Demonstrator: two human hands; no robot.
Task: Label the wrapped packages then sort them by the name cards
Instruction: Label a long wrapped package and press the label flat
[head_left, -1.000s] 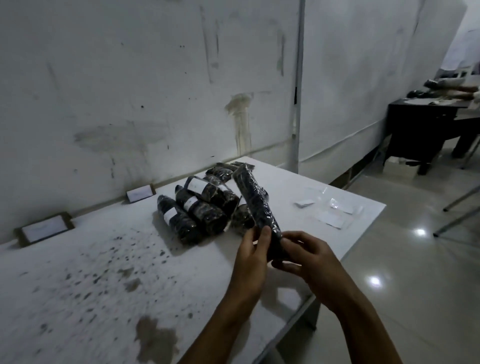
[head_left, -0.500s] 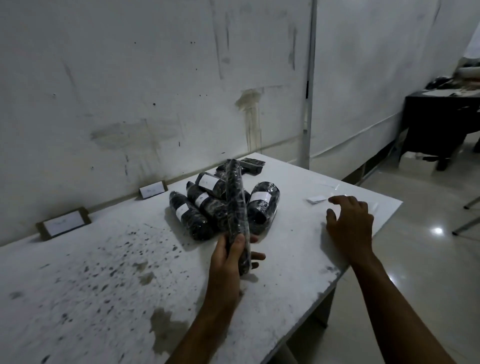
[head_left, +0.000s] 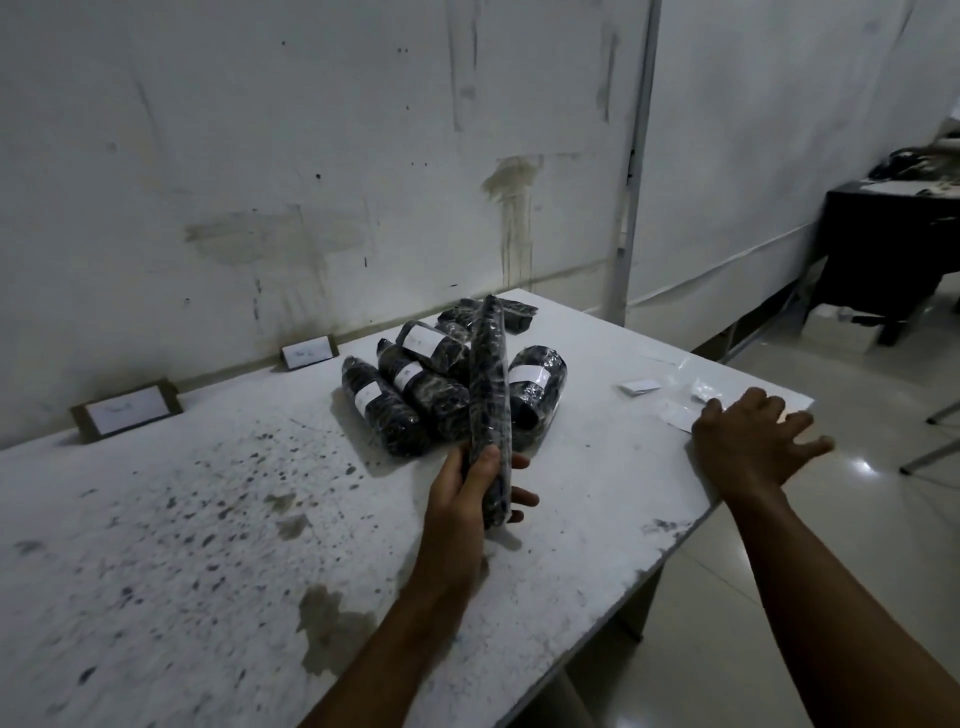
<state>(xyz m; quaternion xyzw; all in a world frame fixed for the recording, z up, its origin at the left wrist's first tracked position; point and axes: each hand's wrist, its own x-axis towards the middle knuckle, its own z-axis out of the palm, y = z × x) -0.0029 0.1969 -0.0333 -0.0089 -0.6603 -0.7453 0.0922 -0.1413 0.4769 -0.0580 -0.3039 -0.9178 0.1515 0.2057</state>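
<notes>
Gripping the long dark plastic-wrapped package (head_left: 487, 395) near its lower end, the left hand (head_left: 467, 499) holds it upright over the white stained surface (head_left: 208, 519); it shows no label. Right hand (head_left: 748, 441), fingers spread, hovers beside small white labels (head_left: 675, 415), likely fetching one. Name-card writing is unreadable.

dark mottled package (head_left: 488, 384), seemingly white table (head_left: 597, 467)
</notes>
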